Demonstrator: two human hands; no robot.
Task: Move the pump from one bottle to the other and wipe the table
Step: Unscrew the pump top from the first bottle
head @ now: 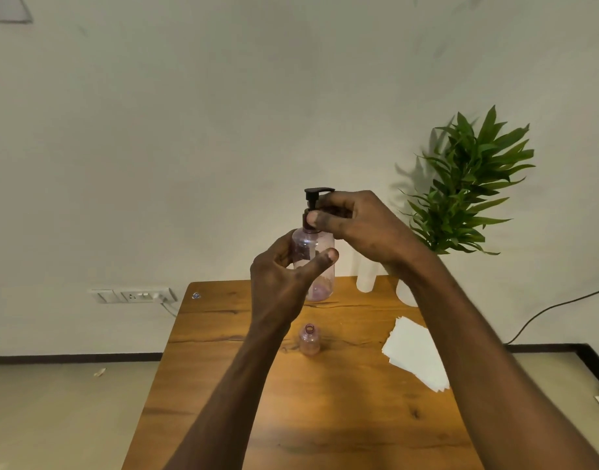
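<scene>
While raised above the bench: both bottle and pump are held in the hands.
Held bottle [314, 262]: clear, pink-tinted plastic, upright, nearly empty, lifted over the wooden bench [291, 401].
Pump [314, 201]: dark, seated on the held bottle's neck, spout pointing right.
Left hand [284, 279]: fingers curled round the bottle's body.
Right hand [355, 225]: fingertips pinching the pump's collar.
Second bottle [310, 340]: small, pinkish, open-necked, standing on the bench below.
Paper sheets [416, 354]: white, lying to the right.
</scene>
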